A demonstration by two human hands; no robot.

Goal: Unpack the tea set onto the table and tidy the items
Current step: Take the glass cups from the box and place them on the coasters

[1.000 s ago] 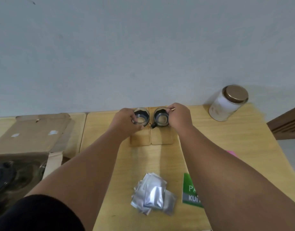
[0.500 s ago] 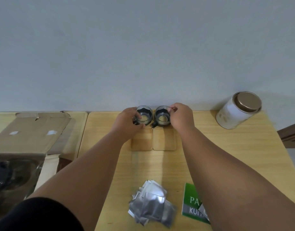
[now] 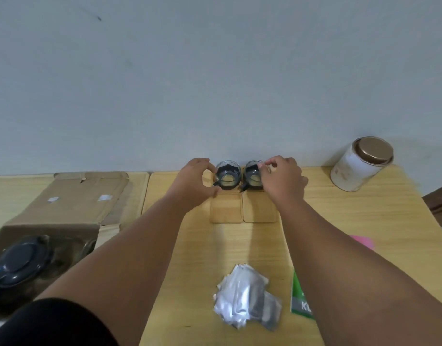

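Reaching toward the far side of the table [image 3: 364,221], you have the left cup [image 3: 227,174] and the right cup [image 3: 252,174] standing side by side just behind the pair of wooden coasters [image 3: 226,208]. Your left hand [image 3: 193,182] curls thumb and forefinger round the left cup — a gap shows at the palm — while your right hand [image 3: 283,182] pinches the right cup's rim. Foil sachets [image 3: 247,300] lie nearer you than the coasters; the open cardboard box [image 3: 72,196] sits left of them.
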